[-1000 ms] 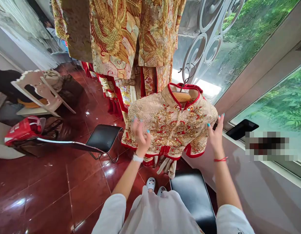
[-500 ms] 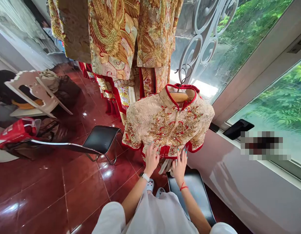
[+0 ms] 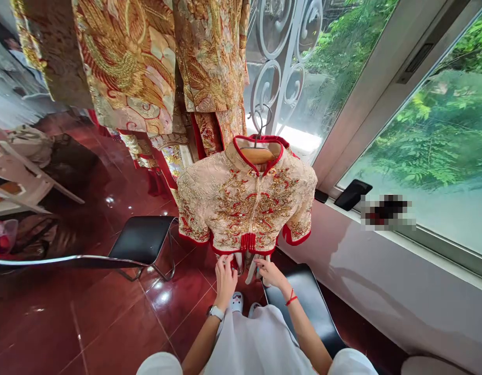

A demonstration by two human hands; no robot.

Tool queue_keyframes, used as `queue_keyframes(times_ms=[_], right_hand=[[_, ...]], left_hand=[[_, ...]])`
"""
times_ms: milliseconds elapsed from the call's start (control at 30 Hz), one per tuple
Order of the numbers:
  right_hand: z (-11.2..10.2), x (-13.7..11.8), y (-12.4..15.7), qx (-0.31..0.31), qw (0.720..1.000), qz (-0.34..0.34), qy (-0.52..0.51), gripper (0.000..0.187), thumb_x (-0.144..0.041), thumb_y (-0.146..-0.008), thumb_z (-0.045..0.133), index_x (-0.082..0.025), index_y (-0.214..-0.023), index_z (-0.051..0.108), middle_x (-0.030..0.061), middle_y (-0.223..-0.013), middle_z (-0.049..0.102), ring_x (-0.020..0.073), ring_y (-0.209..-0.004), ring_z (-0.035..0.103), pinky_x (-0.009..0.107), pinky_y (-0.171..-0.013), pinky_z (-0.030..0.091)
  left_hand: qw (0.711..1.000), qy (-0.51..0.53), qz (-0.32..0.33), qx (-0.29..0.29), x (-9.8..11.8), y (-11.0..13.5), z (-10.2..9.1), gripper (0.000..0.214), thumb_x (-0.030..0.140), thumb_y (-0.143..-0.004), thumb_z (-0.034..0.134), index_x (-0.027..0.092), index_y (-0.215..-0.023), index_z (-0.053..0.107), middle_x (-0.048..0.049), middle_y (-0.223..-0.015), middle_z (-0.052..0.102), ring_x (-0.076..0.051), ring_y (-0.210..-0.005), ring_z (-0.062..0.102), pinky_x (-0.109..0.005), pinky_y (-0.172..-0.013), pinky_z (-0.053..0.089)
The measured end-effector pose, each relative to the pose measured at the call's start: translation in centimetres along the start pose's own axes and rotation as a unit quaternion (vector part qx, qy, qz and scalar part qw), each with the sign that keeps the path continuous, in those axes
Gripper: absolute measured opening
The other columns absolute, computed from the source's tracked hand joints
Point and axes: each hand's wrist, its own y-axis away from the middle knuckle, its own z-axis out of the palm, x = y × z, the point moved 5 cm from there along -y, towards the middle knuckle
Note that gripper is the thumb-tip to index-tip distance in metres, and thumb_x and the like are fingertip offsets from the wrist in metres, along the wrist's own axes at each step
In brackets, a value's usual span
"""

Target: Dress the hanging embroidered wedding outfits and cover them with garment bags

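Observation:
A short-sleeved beige jacket (image 3: 248, 203) with gold beading, red trim and a front zip hangs upright on a wooden hanger (image 3: 258, 154) before me. Pale fabric strips (image 3: 251, 271) dangle below its hem. My left hand (image 3: 226, 278), with a watch on the wrist, is just under the hem on the left; its fingers are bent together, and what they pinch is unclear. My right hand (image 3: 272, 274), wearing a red cord bracelet, is closed at the pale strips, its fingertips pinching one.
Gold and red embroidered garments (image 3: 127, 67) hang at upper left. Black chairs stand left (image 3: 141, 239) and beneath my right arm (image 3: 307, 302). Scrolled white metalwork (image 3: 275, 67) and a window are behind. A black phone-like object (image 3: 353, 194) lies on the sill.
Both hands have come down from the jacket's lower front to just below its hem, their fingers closing from spread. The view has shifted to the right.

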Motion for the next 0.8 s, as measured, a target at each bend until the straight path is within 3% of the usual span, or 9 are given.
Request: queue_keyframes(times_ms=[67, 133, 233, 333, 400, 467, 600, 700, 800], right_hand=[[-1.3, -2.5, 0.0, 0.007, 0.999, -0.035, -0.032, 0.048, -0.013, -0.081, 0.045, -0.017, -0.123, 0.07, 0.0113, -0.113, 0.075, 0.0222, -0.096, 0.072, 0.036, -0.09, 0.056], [-3.9, -6.2, -0.3, 0.047, 0.991, -0.092, -0.089, 0.039, -0.022, -0.087, 0.048, -0.017, -0.12, 0.069, 0.0102, -0.11, 0.075, 0.0216, -0.095, 0.071, 0.036, -0.089, 0.056], [-9.7, -12.5, -1.5, 0.177, 0.955, -0.151, -0.187, 0.035, -0.038, -0.091, 0.052, -0.017, -0.116, 0.065, 0.0059, -0.093, 0.073, 0.0184, -0.079, 0.068, 0.034, -0.078, 0.057], [-14.9, -18.5, -3.1, 0.276, 0.909, -0.19, -0.249, 0.033, -0.048, -0.091, 0.053, -0.018, -0.101, 0.063, 0.0029, -0.077, 0.069, 0.0156, -0.064, 0.063, 0.028, -0.062, 0.052], [-17.0, -21.8, -4.1, 0.316, 0.896, -0.206, -0.234, 0.035, -0.051, -0.09, 0.055, -0.018, -0.088, 0.062, 0.0028, -0.071, 0.067, 0.0146, -0.058, 0.059, 0.026, -0.057, 0.048], [-18.2, -24.0, -4.8, 0.36, 0.889, -0.206, -0.196, 0.037, -0.053, -0.088, 0.057, -0.018, -0.079, 0.061, 0.0033, -0.067, 0.065, 0.0144, -0.055, 0.055, 0.026, -0.055, 0.044], [-18.8, -25.5, -5.4, 0.425, 0.875, -0.197, -0.117, 0.032, -0.045, -0.089, 0.056, -0.018, -0.072, 0.06, 0.0062, -0.069, 0.067, 0.0164, -0.058, 0.055, 0.027, -0.06, 0.041], [-18.6, -25.4, -5.1, 0.433, 0.873, -0.211, -0.075, 0.027, -0.037, -0.089, 0.055, -0.017, -0.073, 0.063, 0.0081, -0.072, 0.069, 0.0173, -0.061, 0.055, 0.028, -0.063, 0.041], [-18.1, -25.1, -4.0, 0.439, 0.867, -0.226, -0.062, 0.028, -0.037, -0.09, 0.055, -0.015, -0.078, 0.067, 0.0093, -0.077, 0.07, 0.0175, -0.064, 0.055, 0.029, -0.066, 0.042]], left_hand=[[0.998, 0.037, 0.029, -0.041, 1.7, -1.0, -0.1, 0.05, 0.005, -0.081, 0.047, 0.022, -0.128, 0.055, -0.0127, -0.128, 0.051, -0.028, -0.121, 0.06, -0.049, -0.103, 0.053], [0.995, 0.075, 0.052, -0.031, 4.2, -3.3, -1.7, 0.05, 0.004, -0.082, 0.045, 0.022, -0.128, 0.055, -0.0118, -0.128, 0.051, -0.024, -0.119, 0.061, -0.043, -0.101, 0.055], [0.987, 0.101, 0.122, 0.036, 9.7, -8.8, -6.7, 0.046, 0.005, -0.087, 0.042, 0.022, -0.127, 0.054, -0.0117, -0.124, 0.054, -0.023, -0.117, 0.06, -0.041, -0.1, 0.056], [0.963, 0.044, 0.256, 0.067, 16.6, -14.8, -12.4, 0.042, 0.008, -0.093, 0.042, 0.022, -0.13, 0.055, -0.0104, -0.124, 0.059, -0.024, -0.121, 0.057, -0.044, -0.107, 0.05], [0.941, -0.033, 0.329, 0.076, 20.6, -18.3, -15.3, 0.046, 0.009, -0.094, 0.042, 0.021, -0.137, 0.053, -0.0109, -0.133, 0.058, -0.026, -0.127, 0.051, -0.046, -0.112, 0.043], [0.922, -0.11, 0.366, 0.068, 23.5, -21.2, -16.9, 0.046, 0.011, -0.095, 0.044, 0.017, -0.14, 0.052, -0.013, -0.137, 0.057, -0.03, -0.13, 0.047, -0.05, -0.112, 0.039], [0.896, -0.22, 0.385, 0.026, 25.7, -23.9, -17.1, 0.033, 0.013, -0.097, 0.041, 0.012, -0.119, 0.065, -0.0161, -0.122, 0.062, -0.033, -0.121, 0.05, -0.053, -0.105, 0.039], [0.876, -0.264, 0.403, 0.013, 25.8, -23.7, -16.7, 0.035, 0.009, -0.098, 0.034, 0.011, -0.109, 0.068, -0.0149, -0.111, 0.064, -0.031, -0.114, 0.052, -0.05, -0.1, 0.04], [0.88, -0.252, 0.403, 0.018, 25.6, -23.1, -16.8, 0.036, 0.008, -0.098, 0.034, 0.012, -0.109, 0.068, -0.0136, -0.11, 0.064, -0.031, -0.11, 0.052, -0.05, -0.097, 0.038]])
